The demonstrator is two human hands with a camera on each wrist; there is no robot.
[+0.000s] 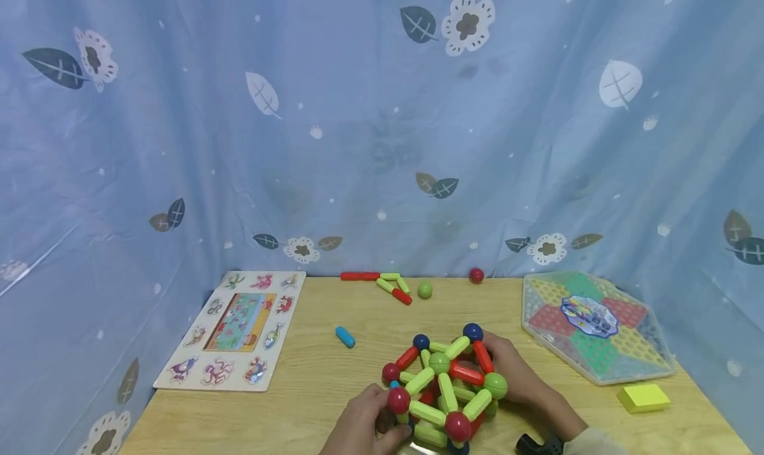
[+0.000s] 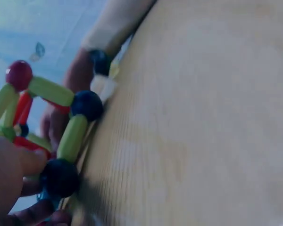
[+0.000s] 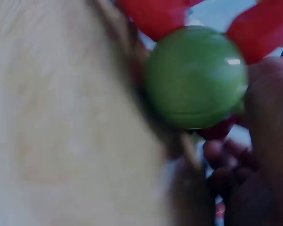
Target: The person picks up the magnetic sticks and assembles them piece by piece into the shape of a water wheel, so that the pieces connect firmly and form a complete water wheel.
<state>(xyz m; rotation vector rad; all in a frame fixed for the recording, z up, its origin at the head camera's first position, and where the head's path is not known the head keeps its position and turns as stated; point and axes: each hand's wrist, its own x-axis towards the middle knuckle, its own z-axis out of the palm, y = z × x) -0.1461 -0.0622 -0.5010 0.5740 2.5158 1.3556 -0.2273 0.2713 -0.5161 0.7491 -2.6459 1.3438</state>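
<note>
A ball-and-stick toy structure (image 1: 440, 363) of yellow-green and red sticks joined by dark blue, red and green balls is at the table's front, between the hands. My left hand (image 1: 361, 422) grips its lower left corner. In the left wrist view, the thumb and fingers of that hand (image 2: 9, 174) are around a dark blue ball (image 2: 60, 178) and the stick ends beside it. From the right and behind, my right hand (image 1: 507, 369) holds the far side, its fingertips partly hidden by sticks. A large green ball (image 3: 195, 77) is close to the right wrist camera.
Loose red and yellow-green sticks (image 1: 361, 276), a green ball (image 1: 424, 290) and a red ball (image 1: 476, 275) lie at the back. A blue stick (image 1: 345, 337) lies nearer. Left is a picture puzzle board (image 1: 280, 369); right, a checkers board (image 1: 587, 316) and yellow block (image 1: 644, 398).
</note>
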